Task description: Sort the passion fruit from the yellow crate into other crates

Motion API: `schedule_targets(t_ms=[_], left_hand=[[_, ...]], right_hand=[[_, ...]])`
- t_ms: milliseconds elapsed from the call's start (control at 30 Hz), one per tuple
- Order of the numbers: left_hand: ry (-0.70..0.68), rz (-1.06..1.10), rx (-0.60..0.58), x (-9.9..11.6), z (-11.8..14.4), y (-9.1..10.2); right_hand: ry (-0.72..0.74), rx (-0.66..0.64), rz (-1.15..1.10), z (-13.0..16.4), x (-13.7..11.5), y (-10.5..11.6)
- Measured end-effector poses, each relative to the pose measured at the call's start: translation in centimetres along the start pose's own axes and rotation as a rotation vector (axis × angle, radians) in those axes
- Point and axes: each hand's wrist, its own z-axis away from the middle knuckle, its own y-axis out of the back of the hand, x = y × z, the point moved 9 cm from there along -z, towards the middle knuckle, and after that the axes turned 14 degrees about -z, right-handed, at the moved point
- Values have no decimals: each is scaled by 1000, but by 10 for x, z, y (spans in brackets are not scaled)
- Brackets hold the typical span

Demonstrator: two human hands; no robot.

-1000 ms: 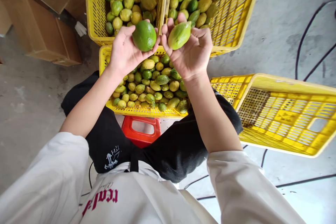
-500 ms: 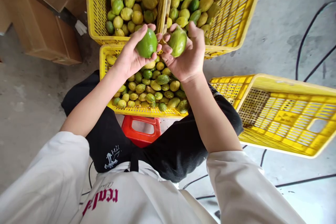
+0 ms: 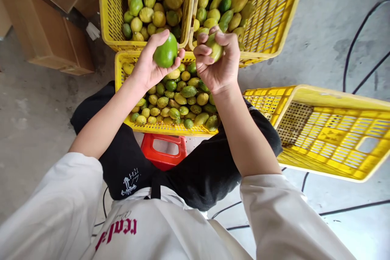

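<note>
The left hand [image 3: 149, 65] has its grip clamped on a green fruit [image 3: 165, 53]. Just beside it, the right hand [image 3: 217, 67] has curled tighter over a yellower fruit [image 3: 215, 48], now half hidden, both above the near crate [image 3: 119, 74].

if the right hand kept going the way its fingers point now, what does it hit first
Probably the left hand and its green fruit: the right hand, shut on a yellowish-green fruit, curls its fingers leftward. Depth is unclear.
</note>
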Motion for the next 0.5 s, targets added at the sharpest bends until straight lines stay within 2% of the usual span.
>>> schedule_targets(t_ms=[200,367,500], left_hand=[[13,-46,-28,0,-1,1],[11,59,-103,4,7,-7],[17,32,-124,4,9,-9]], right_hand=[[81,5,51,2,-5,-1],[46,39,-87,2,-4,0],[68,74,-70,2,-10,0]])
